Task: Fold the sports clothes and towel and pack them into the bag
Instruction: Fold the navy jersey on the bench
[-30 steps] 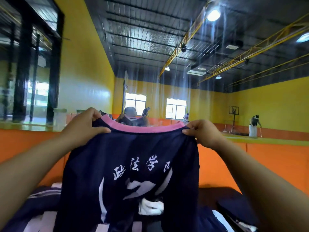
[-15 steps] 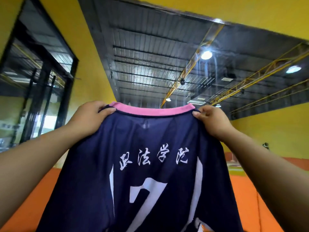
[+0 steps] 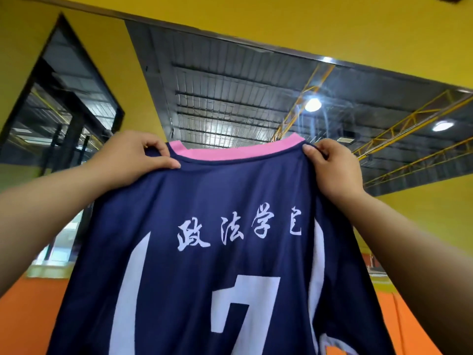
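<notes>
presently, head view only. a person holds a navy jersey [image 3: 230,252] up at arm's height, its printed back with white characters and a large 7 facing the camera. the left hand [image 3: 133,157] pinches the left shoulder just beside the pink collar [image 3: 238,153], thumb in front and fingers curled over the cloth. the right hand [image 3: 330,165] is clamped on the right shoulder in the same way. the cloth between the hands is fairly taut. the body hangs with shallow vertical ripples and the hem runs out of frame below.

judgement on the step: this looks like the shake-out before the first fold. to do it well, both grips should sit level so the side seams hang parallel. the garment should then go down flat before the sides are brought in. the fabric looks thin and slippery, so a loose pinch could drop one shoulder and skew the fold.

edges and room: the space above and ahead is open up to the yellow wall [image 3: 256,21]. the jersey hides whatever lies below it. neither towel nor bag is in sight, so laying room cannot be judged.
</notes>
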Demonstrator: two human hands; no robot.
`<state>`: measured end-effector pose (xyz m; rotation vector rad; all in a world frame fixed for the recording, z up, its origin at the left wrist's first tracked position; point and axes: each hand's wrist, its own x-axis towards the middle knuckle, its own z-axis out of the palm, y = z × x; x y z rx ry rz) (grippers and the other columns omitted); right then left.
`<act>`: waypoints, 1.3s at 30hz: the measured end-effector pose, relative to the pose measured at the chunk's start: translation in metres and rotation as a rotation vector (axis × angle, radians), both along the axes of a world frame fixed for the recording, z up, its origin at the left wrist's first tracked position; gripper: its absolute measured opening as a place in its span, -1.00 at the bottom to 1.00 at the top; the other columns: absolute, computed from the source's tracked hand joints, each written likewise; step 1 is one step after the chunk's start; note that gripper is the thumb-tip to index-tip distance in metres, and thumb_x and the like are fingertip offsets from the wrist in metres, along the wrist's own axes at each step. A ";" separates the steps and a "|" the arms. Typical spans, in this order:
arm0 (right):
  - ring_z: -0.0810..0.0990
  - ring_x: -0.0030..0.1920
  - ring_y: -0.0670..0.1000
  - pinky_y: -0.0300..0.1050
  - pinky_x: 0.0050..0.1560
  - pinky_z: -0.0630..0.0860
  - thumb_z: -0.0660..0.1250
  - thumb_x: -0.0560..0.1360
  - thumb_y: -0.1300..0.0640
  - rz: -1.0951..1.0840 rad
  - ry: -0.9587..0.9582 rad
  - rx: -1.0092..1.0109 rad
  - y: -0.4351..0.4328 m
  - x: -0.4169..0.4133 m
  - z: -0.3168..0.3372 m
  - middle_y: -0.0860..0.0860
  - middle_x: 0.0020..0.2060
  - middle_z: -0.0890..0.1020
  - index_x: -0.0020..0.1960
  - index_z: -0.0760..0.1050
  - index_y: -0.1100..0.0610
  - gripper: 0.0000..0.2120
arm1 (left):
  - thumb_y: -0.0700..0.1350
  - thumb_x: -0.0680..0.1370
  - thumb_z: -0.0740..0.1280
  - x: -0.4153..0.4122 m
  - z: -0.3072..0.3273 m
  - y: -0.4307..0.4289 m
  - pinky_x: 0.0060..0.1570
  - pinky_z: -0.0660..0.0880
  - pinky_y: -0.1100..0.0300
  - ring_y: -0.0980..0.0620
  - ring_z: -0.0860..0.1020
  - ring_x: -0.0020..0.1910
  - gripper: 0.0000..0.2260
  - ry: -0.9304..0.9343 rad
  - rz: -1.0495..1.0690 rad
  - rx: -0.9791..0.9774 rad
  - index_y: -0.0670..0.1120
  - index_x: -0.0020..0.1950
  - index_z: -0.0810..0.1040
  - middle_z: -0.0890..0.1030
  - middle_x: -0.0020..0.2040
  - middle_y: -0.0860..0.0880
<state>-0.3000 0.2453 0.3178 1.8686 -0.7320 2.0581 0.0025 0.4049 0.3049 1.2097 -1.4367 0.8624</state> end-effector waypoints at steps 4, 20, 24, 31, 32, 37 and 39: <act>0.52 -0.12 0.13 -0.06 -0.18 0.34 0.23 0.55 -0.09 -0.003 -0.005 -0.057 0.008 0.000 0.005 0.01 -0.26 0.55 -0.19 0.43 0.05 -0.75 | -0.01 0.38 0.51 -0.004 0.010 0.004 -0.26 0.30 0.41 0.17 0.48 -0.28 -0.84 0.007 0.019 -0.029 -0.05 -0.27 0.60 0.59 -0.25 0.04; 0.46 -0.33 -0.06 -0.14 -0.27 0.34 0.33 0.51 -0.03 0.117 0.231 0.233 -0.043 0.014 -0.077 -0.06 -0.42 0.49 -0.33 0.40 0.07 -0.70 | -0.04 0.51 0.38 0.020 -0.062 -0.047 -0.35 0.28 0.21 0.07 0.43 -0.31 -0.80 0.182 0.101 0.224 -0.15 -0.18 0.47 0.51 -0.32 -0.02; 0.37 -0.46 -0.15 -0.27 -0.41 0.27 0.36 0.51 0.03 0.197 0.254 0.313 -0.049 0.014 -0.089 -0.07 -0.50 0.39 -0.43 0.34 0.04 -0.62 | 0.06 0.44 0.43 0.024 -0.077 -0.054 -0.33 0.31 0.18 0.03 0.47 -0.29 -0.76 0.177 0.111 0.247 -0.09 -0.19 0.51 0.54 -0.29 -0.04; 0.38 -0.45 -0.18 -0.22 -0.32 0.33 0.36 0.52 0.04 0.344 0.301 0.478 -0.064 0.013 -0.118 -0.06 -0.43 0.48 -0.33 0.50 0.11 -0.73 | 0.45 0.42 0.04 0.034 -0.095 -0.055 -0.32 0.31 0.10 0.00 0.44 -0.36 -0.30 -0.016 0.313 0.488 -0.20 -0.37 0.46 0.49 -0.44 -0.10; 0.38 -0.48 -0.20 -0.27 -0.35 0.33 0.35 0.52 0.05 0.370 0.288 0.491 -0.064 0.013 -0.121 -0.12 -0.47 0.48 -0.35 0.49 0.10 -0.71 | 0.44 0.41 0.05 0.034 -0.097 -0.055 -0.30 0.31 0.10 -0.01 0.44 -0.37 -0.29 -0.005 0.285 0.498 -0.23 -0.37 0.46 0.49 -0.44 -0.14; 0.41 -0.48 -0.24 -0.37 -0.39 0.34 0.31 0.55 0.10 0.478 0.267 0.563 -0.065 0.014 -0.133 -0.18 -0.54 0.49 -0.37 0.47 0.08 -0.69 | 0.11 0.39 0.44 0.034 -0.104 -0.055 -0.39 0.28 0.27 0.15 0.40 -0.46 -0.64 0.131 0.007 0.492 -0.17 -0.37 0.56 0.55 -0.39 -0.10; 0.42 -0.49 -0.24 -0.33 -0.36 0.37 0.30 0.56 0.13 0.490 0.249 0.571 -0.066 0.013 -0.135 -0.13 -0.49 0.50 -0.32 0.48 0.10 -0.73 | 0.00 0.38 0.50 0.032 -0.103 -0.055 -0.36 0.37 0.32 0.22 0.49 -0.42 -0.85 0.192 -0.064 0.474 -0.05 -0.31 0.64 0.61 -0.36 0.04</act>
